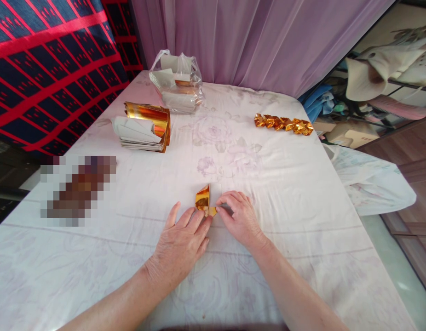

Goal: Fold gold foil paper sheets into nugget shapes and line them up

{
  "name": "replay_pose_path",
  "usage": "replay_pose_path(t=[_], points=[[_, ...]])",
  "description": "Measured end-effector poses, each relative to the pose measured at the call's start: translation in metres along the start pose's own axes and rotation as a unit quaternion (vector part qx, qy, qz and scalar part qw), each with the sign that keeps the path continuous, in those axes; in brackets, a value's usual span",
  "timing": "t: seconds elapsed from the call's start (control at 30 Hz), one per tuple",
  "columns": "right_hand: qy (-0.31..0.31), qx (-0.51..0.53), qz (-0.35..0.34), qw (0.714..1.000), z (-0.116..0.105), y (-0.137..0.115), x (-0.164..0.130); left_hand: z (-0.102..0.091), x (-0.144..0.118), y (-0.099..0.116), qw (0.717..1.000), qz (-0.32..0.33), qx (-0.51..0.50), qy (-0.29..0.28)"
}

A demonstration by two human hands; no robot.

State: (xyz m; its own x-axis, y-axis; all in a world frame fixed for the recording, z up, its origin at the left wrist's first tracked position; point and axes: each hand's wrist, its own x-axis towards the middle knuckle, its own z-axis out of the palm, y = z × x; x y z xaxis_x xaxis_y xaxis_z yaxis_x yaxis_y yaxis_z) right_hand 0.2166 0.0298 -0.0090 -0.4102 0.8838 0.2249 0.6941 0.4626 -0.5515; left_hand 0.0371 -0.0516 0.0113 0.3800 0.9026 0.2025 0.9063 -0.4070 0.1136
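Note:
A small folded piece of gold foil paper (203, 198) lies on the white flowered cloth (268, 184) near the table's front middle, one flap standing up. My left hand (180, 243) lies flat with its fingertips pressing the paper's lower left edge. My right hand (238, 218) is curled beside it, thumb and forefinger pinching the paper's right corner.
A stack of gold foil sheets (144, 126) with curled tops sits at the back left. Behind it stands a clear plastic bag (176, 82) with more sheets. A row of several folded gold pieces (284, 123) lies at the back right. A blurred patch (78, 191) covers something at the left.

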Motion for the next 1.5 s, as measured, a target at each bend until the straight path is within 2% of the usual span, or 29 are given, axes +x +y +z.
replay_pose_path(t=[0.4,0.57,0.8,0.9,0.97,1.1,1.27,1.4,1.5], points=[[-0.018,0.009,-0.018,1.0,-0.003,0.001,0.001,0.002,0.002,-0.002,1.0,0.014,-0.007,0.022],[-0.003,-0.01,-0.007,1.0,0.0,-0.002,0.001,0.003,0.003,-0.003,1.0,0.019,-0.006,0.016],[-0.017,0.011,-0.027,0.999,0.0,0.008,0.002,0.004,0.003,-0.004,0.999,0.021,-0.007,0.027],[0.006,0.037,-0.049,0.998,0.001,0.014,0.002,0.005,0.003,-0.007,0.999,0.024,-0.018,0.038],[0.045,0.056,-0.057,0.996,0.002,0.017,0.001,0.007,0.004,-0.01,0.998,0.031,-0.022,0.049],[0.111,0.01,-0.02,0.994,0.004,0.022,0.002,0.01,0.004,-0.017,0.996,0.043,-0.02,0.07],[0.079,-0.05,0.009,0.996,0.001,0.022,0.005,0.01,0.003,-0.021,0.996,0.045,-0.013,0.078],[0.068,-0.036,0.013,0.997,-0.001,0.023,0.005,0.01,0.004,-0.024,0.995,0.041,-0.016,0.089],[0.063,-0.013,0.013,0.998,-0.001,0.026,0.004,0.008,0.005,-0.025,0.997,0.031,-0.011,0.076]])
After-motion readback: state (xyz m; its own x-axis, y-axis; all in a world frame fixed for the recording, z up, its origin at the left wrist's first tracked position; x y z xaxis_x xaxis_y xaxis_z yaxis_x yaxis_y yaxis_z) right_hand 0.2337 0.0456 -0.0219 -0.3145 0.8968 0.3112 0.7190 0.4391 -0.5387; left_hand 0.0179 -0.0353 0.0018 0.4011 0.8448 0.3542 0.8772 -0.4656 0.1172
